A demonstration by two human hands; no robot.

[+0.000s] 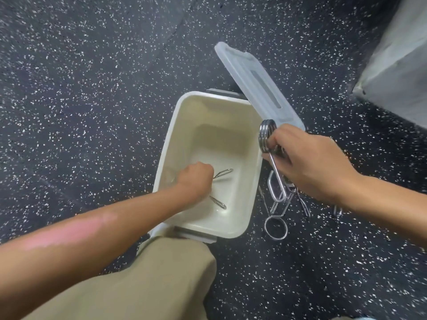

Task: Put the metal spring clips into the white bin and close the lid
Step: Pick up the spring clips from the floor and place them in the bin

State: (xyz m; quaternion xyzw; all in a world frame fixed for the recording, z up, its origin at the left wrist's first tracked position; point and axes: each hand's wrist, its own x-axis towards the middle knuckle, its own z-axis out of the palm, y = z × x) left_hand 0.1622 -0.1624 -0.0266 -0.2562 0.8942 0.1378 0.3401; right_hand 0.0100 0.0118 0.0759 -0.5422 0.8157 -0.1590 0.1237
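Note:
The white bin (182, 112) stands open on the speckled floor, its translucent lid (256, 86) swung up on the right side. My left hand (196, 179) is down inside the bin, fingers curled around a metal spring clip (225, 172) whose two handles stick out near the bin's bottom. My right hand (309, 162) is just right of the bin's rim, gripping another spring clip (265, 135) by its coil, one handle hanging down. Several more spring clips (276, 225) lie tangled on the floor below my right hand.
The floor (92, 88) is dark rubber with white flecks. A grey block (397, 65) sits at the upper right. My knee in khaki trousers (166, 273) presses against the bin's near end.

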